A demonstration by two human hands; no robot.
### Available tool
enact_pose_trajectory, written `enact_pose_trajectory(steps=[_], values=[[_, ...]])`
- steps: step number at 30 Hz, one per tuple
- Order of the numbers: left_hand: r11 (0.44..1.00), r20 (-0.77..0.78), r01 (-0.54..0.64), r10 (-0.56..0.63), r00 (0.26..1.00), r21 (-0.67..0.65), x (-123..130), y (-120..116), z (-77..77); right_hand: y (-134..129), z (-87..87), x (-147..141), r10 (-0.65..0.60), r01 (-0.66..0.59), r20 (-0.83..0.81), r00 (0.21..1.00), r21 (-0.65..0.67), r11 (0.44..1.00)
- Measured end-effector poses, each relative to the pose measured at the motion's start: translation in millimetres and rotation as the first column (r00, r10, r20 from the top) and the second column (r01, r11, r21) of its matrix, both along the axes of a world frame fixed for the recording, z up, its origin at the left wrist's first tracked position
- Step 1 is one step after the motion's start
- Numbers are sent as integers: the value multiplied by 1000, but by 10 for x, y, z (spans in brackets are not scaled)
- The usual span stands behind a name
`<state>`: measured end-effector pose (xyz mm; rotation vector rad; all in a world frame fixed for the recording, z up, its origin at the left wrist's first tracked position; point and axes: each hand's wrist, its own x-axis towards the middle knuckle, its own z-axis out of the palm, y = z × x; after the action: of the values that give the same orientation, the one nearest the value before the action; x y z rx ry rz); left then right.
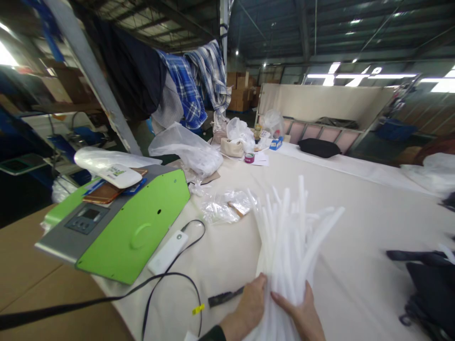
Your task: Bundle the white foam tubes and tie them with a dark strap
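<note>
Gripped in two bare hands, left and right, a sheaf of slender, translucent white flexible strips fans out above a pale tabletop, its base cut off by the frame, the right fingers partly hidden behind it. At the sheaf's eight o'clock, a matte black strip meets the left hand; at three, black fabric pieces, hard to make out, leave the frame. At nine sits a flat-sided green-and-grey machine; at ten, crinkled clear plastic; beyond, at eleven, hang blue plaid garments.
</note>
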<state>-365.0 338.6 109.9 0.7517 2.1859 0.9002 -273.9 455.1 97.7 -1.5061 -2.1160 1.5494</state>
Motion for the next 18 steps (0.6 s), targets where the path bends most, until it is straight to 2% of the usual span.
enact_pose_trajectory(steps=[2,4,7,11,16,18], values=[[997,-28,-49,47,999,-60,-95,-75,-39,2,-23,-10,-13,13,-3,1000,22,1000],[978,-91,-112,98,991,-174,-146,-172,-121,14,-60,-7,-15,15,3,1000,30,999],[929,-167,-132,77,983,-345,-154,-332,-259,34,-122,10,-17,17,-4,1000,16,1000],[888,-185,-45,-46,982,-458,-107,-481,-351,46,-173,21,-48,48,-45,998,3,999],[882,-201,104,-217,955,-460,-71,-527,-336,54,-158,15,-55,55,-33,998,7,998],[886,-216,123,-241,946,-446,-85,-517,-327,58,-133,13,-37,37,-28,999,-4,999]])
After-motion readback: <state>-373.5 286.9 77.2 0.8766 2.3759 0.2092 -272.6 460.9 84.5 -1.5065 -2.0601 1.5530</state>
